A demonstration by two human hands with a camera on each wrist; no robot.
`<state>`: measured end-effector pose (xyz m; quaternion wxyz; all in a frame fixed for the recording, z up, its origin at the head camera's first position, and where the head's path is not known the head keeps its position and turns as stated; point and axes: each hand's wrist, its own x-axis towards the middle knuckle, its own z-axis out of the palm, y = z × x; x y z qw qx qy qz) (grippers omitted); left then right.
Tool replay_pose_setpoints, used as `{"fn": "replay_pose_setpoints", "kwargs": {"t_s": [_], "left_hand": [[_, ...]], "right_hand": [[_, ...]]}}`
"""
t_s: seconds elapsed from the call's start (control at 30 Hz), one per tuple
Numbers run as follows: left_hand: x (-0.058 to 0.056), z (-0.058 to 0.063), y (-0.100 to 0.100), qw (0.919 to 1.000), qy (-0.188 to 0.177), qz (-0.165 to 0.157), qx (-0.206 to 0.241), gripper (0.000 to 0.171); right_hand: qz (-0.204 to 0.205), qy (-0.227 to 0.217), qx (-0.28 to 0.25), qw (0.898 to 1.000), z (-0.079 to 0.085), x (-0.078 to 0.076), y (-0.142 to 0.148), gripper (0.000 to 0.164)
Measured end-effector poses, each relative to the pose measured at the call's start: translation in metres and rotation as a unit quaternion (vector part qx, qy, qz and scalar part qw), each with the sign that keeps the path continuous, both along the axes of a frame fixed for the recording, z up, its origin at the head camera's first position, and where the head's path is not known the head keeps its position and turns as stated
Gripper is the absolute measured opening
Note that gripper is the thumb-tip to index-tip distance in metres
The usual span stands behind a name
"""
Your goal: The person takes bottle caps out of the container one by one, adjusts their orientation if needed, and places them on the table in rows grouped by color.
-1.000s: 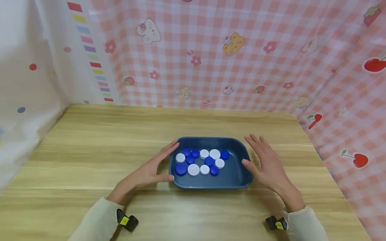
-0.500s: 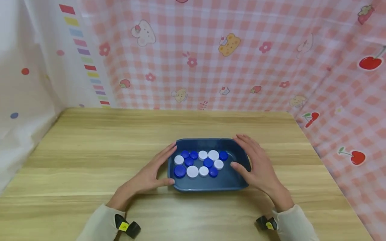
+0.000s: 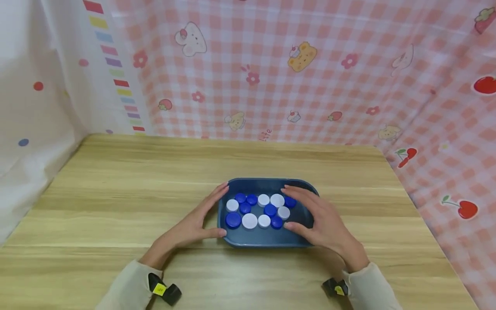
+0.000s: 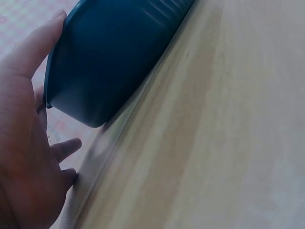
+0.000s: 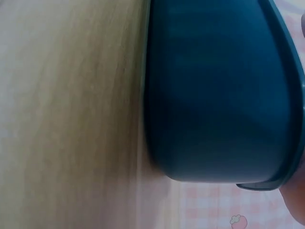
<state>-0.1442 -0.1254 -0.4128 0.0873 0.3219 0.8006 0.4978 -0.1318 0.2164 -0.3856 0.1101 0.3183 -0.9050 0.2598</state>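
A dark blue rectangular plastic tray (image 3: 263,241) stands on the table with several blue and white round bottle caps inside, such as a large blue cap (image 3: 233,220) and a large white cap (image 3: 249,221). My left hand (image 3: 191,224) holds the tray's left end, thumb at the near corner and fingers at the far one; in the left wrist view the thumb (image 4: 35,45) lies against the rim. My right hand (image 3: 323,219) reaches over the tray's right end, thumb and fingers apart around the rightmost caps. It partly covers a blue cap (image 3: 289,202). Whether it touches them I cannot tell.
The wooden table (image 3: 155,172) extends on all sides of the tray. A pink checked cloth (image 3: 252,99) with cartoon prints hangs behind it and on the right, and a white dotted cloth (image 3: 35,120) hangs on the left.
My right hand has moved left from beside the tray to above its right part, over the caps. My left hand stays at the tray's left end. The caps keep their arrangement.
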Motion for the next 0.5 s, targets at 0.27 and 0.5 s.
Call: {"fn": "replay_pose_setpoints", "kwargs": {"t_s": [0.27,0.5], "left_hand": [[0.002,0.008,0.0,0.9999,-0.011,-0.002,0.008,0.095],[0.001,0.006,-0.001,0.9998,-0.011,-0.006,0.017,0.097]], "right_hand": [[0.034,0.007,0.017,0.999,0.0,-0.009,-0.005,0.058],[0.077,0.028,0.077,0.994,0.002,-0.017,-0.01,0.05]]}}
